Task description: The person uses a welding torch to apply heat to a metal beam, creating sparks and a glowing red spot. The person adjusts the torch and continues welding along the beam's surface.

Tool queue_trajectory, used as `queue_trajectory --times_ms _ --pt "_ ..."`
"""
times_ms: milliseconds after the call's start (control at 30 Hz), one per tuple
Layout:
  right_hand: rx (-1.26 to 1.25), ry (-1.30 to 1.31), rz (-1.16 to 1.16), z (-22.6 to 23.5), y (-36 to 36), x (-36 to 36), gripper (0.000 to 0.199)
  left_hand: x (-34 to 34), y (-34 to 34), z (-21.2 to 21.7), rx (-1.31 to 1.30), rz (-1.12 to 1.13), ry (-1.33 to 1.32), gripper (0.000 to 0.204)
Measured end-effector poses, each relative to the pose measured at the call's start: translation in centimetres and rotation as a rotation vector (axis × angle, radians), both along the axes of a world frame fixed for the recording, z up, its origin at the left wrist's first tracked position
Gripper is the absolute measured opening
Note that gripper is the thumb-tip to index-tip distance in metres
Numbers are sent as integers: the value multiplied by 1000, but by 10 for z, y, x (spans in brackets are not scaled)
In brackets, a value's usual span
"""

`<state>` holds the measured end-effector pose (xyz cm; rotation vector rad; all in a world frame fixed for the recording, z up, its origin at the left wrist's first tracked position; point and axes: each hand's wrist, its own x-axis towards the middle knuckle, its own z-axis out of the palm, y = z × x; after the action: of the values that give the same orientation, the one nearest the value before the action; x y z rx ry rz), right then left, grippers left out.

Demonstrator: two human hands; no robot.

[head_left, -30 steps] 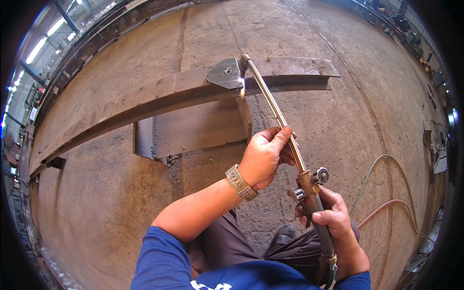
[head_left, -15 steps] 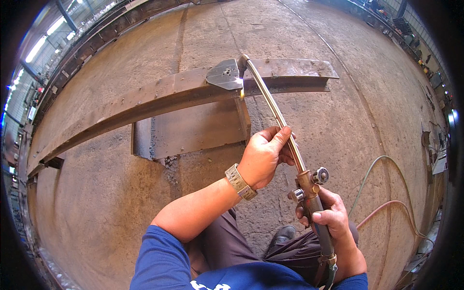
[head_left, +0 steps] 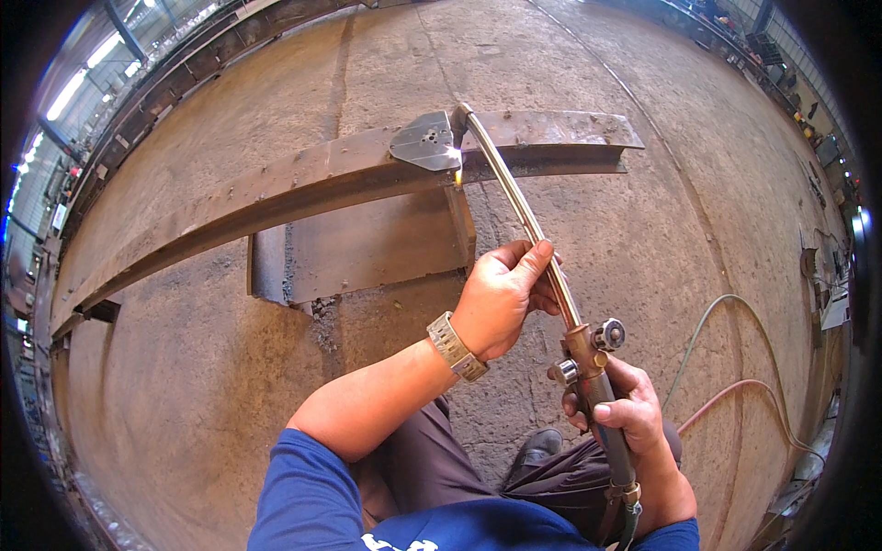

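Note:
A long brass-coloured cutting torch [head_left: 511, 188] runs from my lap up to the steel. My left hand [head_left: 508, 298] is closed around its tubes, thumb on top. Lower down, my right hand [head_left: 617, 401] grips the dark handle just below the valve knobs. The angled torch head is at the right edge of a small dark steel plate [head_left: 423, 143] with holes in it. A bright glow and a small yellow flame show at that edge. The plate lies on a long rusty steel beam [head_left: 303, 174].
Under the beam lies a wide piece of steel channel [head_left: 377, 241] with a ragged near edge. A green hose [head_left: 706, 321] and a red hose [head_left: 726, 397] curve over the concrete floor [head_left: 202, 367] at the right. My shoe [head_left: 540, 444] is between the hands and my lap.
Both hands and the torch hold almost the same position. The small plate appears shifted very slightly left, and the glow at its edge continues.

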<state>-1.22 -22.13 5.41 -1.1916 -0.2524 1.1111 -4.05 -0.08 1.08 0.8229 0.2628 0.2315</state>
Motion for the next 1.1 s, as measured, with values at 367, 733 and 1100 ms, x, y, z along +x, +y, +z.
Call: queue_trajectory --times_ms 367,733,1100 --pt "-19 -20 -3 1 -2 0 79 1 -1 2 -2 -10 2 28" --pt "-31 -12 0 3 -2 1 80 1 -2 1 -8 -15 -2 30" --pt "-1 13 5 -1 -3 2 79 2 -1 0 -5 -8 1 29"
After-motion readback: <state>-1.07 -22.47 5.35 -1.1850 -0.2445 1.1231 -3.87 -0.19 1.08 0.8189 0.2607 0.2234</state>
